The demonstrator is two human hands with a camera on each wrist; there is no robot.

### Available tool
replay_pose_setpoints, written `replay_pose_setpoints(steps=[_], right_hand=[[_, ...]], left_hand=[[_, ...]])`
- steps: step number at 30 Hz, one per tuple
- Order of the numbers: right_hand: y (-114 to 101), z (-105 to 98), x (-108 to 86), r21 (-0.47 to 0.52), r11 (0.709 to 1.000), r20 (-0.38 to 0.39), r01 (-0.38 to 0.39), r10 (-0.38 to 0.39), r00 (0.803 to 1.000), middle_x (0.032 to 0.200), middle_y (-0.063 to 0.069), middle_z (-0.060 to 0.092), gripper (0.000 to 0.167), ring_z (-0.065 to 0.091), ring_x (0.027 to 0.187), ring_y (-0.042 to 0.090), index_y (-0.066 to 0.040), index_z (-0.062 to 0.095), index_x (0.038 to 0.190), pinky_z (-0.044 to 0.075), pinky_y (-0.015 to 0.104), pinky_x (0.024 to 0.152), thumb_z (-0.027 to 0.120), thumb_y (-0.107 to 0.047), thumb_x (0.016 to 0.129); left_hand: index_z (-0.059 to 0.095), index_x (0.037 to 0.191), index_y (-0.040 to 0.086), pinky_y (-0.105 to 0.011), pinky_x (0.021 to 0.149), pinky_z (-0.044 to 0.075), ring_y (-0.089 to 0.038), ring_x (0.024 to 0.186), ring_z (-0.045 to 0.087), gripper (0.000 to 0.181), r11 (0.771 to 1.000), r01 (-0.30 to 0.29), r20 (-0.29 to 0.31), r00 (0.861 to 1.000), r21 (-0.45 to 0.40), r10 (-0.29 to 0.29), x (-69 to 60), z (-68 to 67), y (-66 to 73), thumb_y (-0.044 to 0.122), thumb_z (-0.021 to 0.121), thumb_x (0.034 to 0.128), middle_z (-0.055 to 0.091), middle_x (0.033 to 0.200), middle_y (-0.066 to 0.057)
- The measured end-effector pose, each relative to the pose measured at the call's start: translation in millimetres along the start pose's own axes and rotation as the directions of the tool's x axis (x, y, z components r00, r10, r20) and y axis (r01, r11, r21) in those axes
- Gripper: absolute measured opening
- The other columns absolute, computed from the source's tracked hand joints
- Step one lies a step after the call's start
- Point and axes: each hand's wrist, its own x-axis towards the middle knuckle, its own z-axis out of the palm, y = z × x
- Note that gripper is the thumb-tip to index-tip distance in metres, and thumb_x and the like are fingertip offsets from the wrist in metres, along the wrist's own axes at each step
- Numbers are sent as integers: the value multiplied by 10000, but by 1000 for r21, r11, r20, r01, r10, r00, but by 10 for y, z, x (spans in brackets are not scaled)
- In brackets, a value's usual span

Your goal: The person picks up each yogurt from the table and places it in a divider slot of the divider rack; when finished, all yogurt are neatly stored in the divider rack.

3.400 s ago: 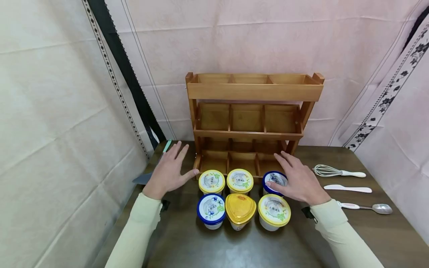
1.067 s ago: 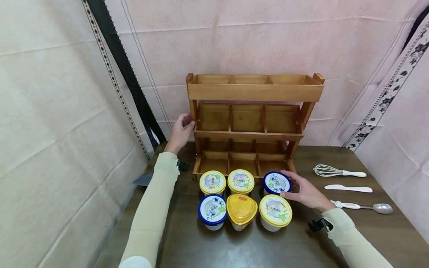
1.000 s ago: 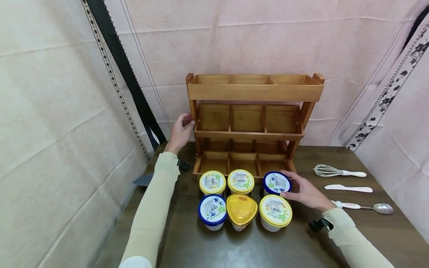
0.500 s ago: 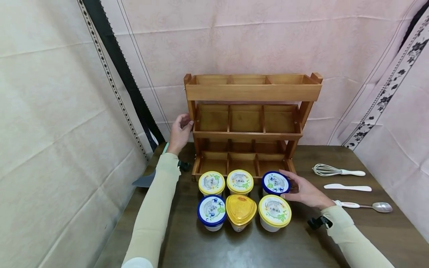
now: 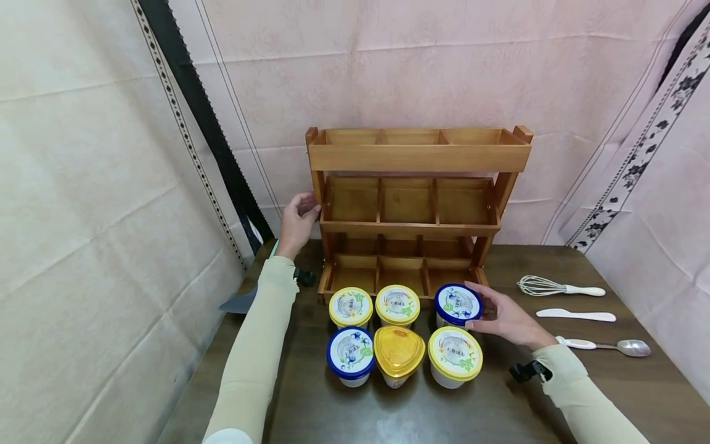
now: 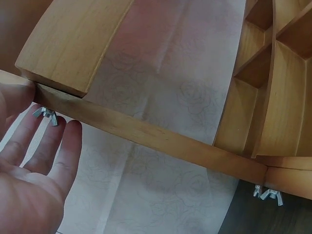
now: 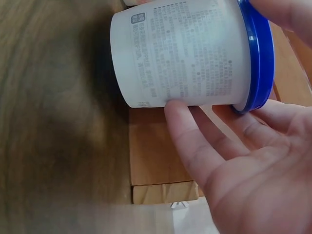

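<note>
My left hand (image 5: 296, 225) grips the left side of the three-tier wooden rack (image 5: 418, 159). In the left wrist view, its thumb lies on the wooden side bar (image 6: 146, 129) and the fingers are behind, near a wing nut (image 6: 46, 114). With thumb and fingers, my right hand (image 5: 513, 319) holds a white cup with a blue lid (image 5: 458, 303) by its right side, in front of the rack. The right wrist view shows fingertips (image 7: 178, 109) against the printed cup wall (image 7: 190, 53) and the thumb at the lid.
Yellow-lidded cups (image 5: 351, 306) (image 5: 397, 304) (image 5: 455, 353), another blue-lidded cup (image 5: 350, 353) and a cup with a rounded-triangular yellow lid (image 5: 398, 351) stand nearby. At right lie a whisk (image 5: 560, 286), a white knife (image 5: 575, 315) and a spoon (image 5: 634, 348). A blue-grey blade (image 5: 240, 302) shows at left.
My left hand has gone up to the rack's side, and my right hand has taken hold of the blue-lidded cup. In the last half second that cup has risen slightly against its neighbours.
</note>
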Motion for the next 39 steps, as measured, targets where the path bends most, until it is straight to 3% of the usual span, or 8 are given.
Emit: replay_pose_setpoints(steps=[19, 26, 34, 39], right_hand=[[-251, -210, 49, -17, 1000, -92, 19, -21, 996, 1527, 237, 543, 882, 625, 1269, 424, -131, 351, 1651, 624, 404, 972, 833, -289, 930], [-309, -319, 143, 5, 1000, -135, 2, -2, 991, 1602, 244, 468, 913, 538, 1402, 498, -162, 302, 1673, 513, 627, 1089, 821, -328, 941], [-228, -346, 269, 23, 999, -182, -37, 41, 982, 1627, 253, 439, 959, 482, 1455, 510, -140, 261, 1684, 466, 635, 1119, 817, -383, 941], [-173, -321, 345, 28, 999, -191, -36, 41, 981, 1619, 268, 436, 960, 471, 1458, 519, -111, 273, 1675, 465, 652, 1119, 821, -387, 937]], left_hand=[[623, 1438, 195, -441, 1059, 586, -257, 1300, 653, 415, 1000, -21, -25, 999, -17, 21, -2, -1, -12, 125, 694, 1035, 666, 1383, -89], [616, 1450, 194, -402, 1036, 599, -247, 1294, 654, 420, 999, -43, -29, 999, -15, 42, 21, 13, 0, 131, 686, 1041, 662, 1380, -92], [610, 1464, 176, -331, 962, 626, -256, 1266, 653, 434, 997, -53, -13, 999, -60, 52, 5, 48, -60, 124, 686, 1040, 655, 1383, -117], [608, 1459, 156, -352, 993, 615, -290, 1272, 653, 430, 997, -66, -18, 998, -35, 65, 1, 26, -77, 116, 685, 1038, 650, 1363, -144]])
